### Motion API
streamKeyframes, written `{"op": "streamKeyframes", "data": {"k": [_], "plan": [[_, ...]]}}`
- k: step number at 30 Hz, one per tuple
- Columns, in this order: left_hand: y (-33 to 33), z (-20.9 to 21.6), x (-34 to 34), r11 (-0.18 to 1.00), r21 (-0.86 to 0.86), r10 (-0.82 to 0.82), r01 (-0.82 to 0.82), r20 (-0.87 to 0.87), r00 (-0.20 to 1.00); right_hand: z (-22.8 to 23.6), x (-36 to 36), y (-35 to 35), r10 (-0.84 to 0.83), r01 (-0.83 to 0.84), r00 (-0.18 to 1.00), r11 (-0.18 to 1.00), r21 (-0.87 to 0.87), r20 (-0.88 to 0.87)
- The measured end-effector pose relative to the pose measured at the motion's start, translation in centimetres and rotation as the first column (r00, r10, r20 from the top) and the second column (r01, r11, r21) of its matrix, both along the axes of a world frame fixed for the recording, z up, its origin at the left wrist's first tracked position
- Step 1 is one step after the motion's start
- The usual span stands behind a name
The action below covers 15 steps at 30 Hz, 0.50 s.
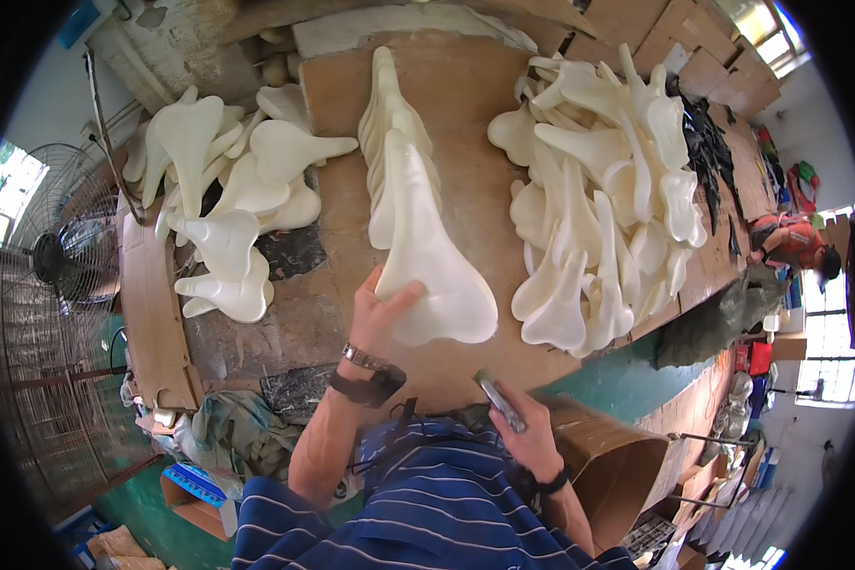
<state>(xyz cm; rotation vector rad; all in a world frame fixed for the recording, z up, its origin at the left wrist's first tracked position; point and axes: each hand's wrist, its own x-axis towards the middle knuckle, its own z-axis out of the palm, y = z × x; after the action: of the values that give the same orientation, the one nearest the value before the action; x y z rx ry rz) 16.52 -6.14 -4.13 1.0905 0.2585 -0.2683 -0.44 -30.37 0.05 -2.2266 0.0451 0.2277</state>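
Note:
A cream-white bicycle saddle pad (432,275) with a narrow nose and wide rear is in my left hand (380,309). The thumb lies on its upper face; the other fingers are hidden beneath it. Just beyond, a row of similar nested saddle pads (385,123) stretches away along the table, partly behind the held one. Closer to my body, my right hand (527,427) is closed round a slim grey metal hand tool (500,403) with a greenish tip. That tool is apart from the pad, and its exact kind is unclear.
Loose saddle pads are heaped at the left (223,190) and the right (598,209) of the cardboard-covered table (465,123). An open cardboard box (603,475) stands by my right arm. At far left is a fan (62,247); another person (798,245) is at far right.

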Motion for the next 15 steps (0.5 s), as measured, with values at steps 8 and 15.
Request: {"op": "streamKeyframes", "data": {"k": [8, 15], "plan": [[-0.9, -5.9, -1.3, 0.182, -0.977, -0.269, 0.115, 0.063, 0.961, -15.5, 6.5, -1.0, 0.048, -0.02, 0.998, 0.87, -0.493, 0.044], [-2.4, -4.5, -2.9, -0.166, -0.98, -0.288, 0.113, 0.158, 0.944, -15.8, 7.6, 1.3, 0.188, -0.155, 0.982, 0.835, -0.527, 0.009]]}}
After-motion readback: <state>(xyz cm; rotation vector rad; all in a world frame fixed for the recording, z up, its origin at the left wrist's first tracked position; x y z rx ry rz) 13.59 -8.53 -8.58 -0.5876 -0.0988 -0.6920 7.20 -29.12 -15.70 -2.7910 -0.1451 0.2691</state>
